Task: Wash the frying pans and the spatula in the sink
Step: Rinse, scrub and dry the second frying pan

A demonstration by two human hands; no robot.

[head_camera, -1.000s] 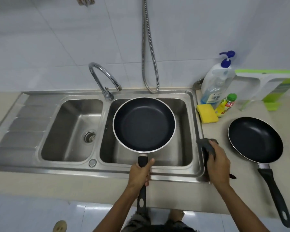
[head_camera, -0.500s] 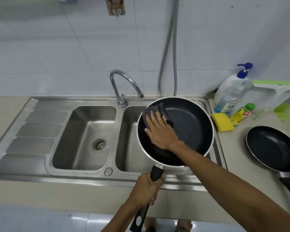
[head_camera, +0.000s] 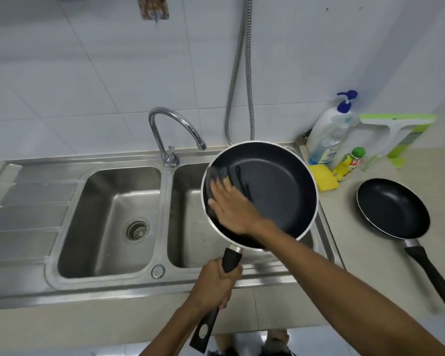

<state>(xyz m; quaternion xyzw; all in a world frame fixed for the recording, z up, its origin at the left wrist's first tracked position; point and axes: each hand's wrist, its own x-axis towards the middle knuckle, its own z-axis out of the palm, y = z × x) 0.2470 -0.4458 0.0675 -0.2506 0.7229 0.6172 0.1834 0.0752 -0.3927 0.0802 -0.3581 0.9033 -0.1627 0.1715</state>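
Observation:
Over the right basin (head_camera: 184, 227) of the steel sink I hold a large black frying pan (head_camera: 275, 191) with a silver rim, tilted toward me. My left hand (head_camera: 213, 286) grips its black handle near the sink's front edge. My right hand (head_camera: 231, 204) lies inside the pan on its left side, fingers spread flat and pressing a dark grey item (head_camera: 220, 173) against the coating. The item is blurred and I cannot tell what it is. A second, smaller black frying pan (head_camera: 393, 209) sits on the counter to the right, its handle pointing toward me.
The curved faucet (head_camera: 170, 129) stands between the two basins, with no water seen running. The left basin (head_camera: 108, 214) holds only its drain. A soap pump bottle (head_camera: 329, 134), yellow sponge (head_camera: 323, 178), small yellow bottle (head_camera: 350, 163) and green squeegee (head_camera: 396, 129) stand at the back right.
My right hand left the counter by the sink with the dark grey item and now presses it inside the pan, sliding leftward. The pan has tilted up toward me.

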